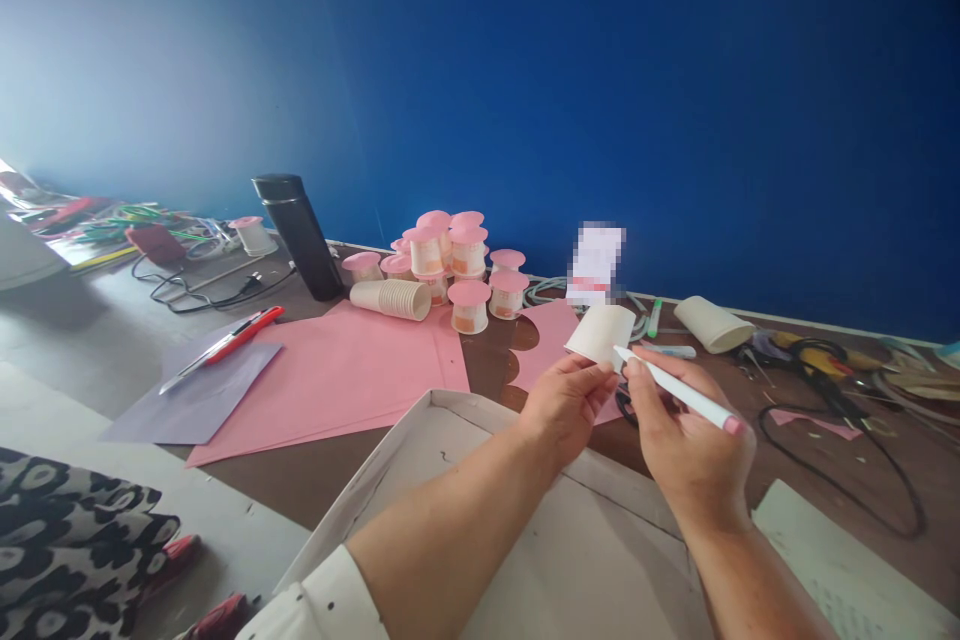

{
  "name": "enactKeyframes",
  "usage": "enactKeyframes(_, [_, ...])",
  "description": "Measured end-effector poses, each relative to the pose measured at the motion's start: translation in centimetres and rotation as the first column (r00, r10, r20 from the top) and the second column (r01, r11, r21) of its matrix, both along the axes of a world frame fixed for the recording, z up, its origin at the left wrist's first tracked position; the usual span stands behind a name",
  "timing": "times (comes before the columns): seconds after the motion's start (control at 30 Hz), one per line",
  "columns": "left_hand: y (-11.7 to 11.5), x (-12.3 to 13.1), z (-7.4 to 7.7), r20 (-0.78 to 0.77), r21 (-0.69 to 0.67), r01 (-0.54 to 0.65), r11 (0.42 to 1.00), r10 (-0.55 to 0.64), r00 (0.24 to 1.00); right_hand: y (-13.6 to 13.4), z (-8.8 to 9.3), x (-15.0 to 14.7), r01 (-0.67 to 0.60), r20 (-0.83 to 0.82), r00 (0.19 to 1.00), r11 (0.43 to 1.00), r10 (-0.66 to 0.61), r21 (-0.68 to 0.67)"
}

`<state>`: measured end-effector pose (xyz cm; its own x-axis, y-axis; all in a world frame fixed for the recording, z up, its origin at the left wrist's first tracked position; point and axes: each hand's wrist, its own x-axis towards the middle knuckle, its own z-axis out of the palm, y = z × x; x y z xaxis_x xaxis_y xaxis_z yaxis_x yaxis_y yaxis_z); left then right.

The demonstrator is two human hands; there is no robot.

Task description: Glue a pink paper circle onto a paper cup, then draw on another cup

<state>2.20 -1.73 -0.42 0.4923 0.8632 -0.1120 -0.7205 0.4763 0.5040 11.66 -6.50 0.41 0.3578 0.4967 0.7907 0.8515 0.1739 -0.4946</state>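
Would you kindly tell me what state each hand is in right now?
Left hand: closed, holding a white paper cup.
Right hand: closed, holding a white marker.

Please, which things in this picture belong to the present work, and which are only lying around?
Belonging to the work, it seems:
paper cup, held in the left hand
pen, held in the right hand
pink-topped cups
stacked cups
pink paper

Probably only lying around:
black flask
plug with its cable
tangled wires
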Motion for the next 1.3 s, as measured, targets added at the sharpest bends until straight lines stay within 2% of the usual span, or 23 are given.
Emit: enactKeyframes(1.3, [-0.08, -0.22, 0.38, -0.007, 0.008, -0.011, 1.0, 0.011, 1.0, -0.08, 0.2, -0.09, -0.023, 0.017, 1.0, 1.0, 0.023, -0.019])
